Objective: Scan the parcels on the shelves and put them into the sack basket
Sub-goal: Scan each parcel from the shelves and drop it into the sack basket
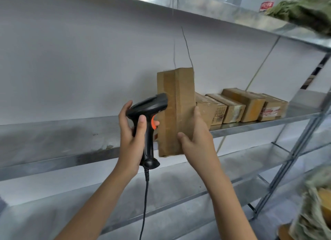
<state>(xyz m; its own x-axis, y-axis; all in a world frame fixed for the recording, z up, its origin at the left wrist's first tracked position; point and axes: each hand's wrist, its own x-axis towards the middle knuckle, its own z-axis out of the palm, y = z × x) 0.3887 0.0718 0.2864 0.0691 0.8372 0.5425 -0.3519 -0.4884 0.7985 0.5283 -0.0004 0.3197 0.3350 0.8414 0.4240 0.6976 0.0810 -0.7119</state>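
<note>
My right hand point(194, 138) grips a taped brown cardboard parcel point(176, 103) and holds it upright in front of the middle shelf point(53, 134). My left hand point(131, 137) grips a black barcode scanner point(148, 114) by its handle, with one finger at the orange trigger. The scanner's head points at the parcel's left face, almost touching it. Several more brown parcels point(240, 107) lie in a row on the same shelf, to the right behind the held one.
The metal rack has a shelf above point(232, 14) and lower shelves point(179, 182) below. A green woven sack point(311, 204) shows at the lower right edge, another green bundle point(304, 10) lies on the top shelf. The scanner's cable point(145, 204) hangs down between my arms.
</note>
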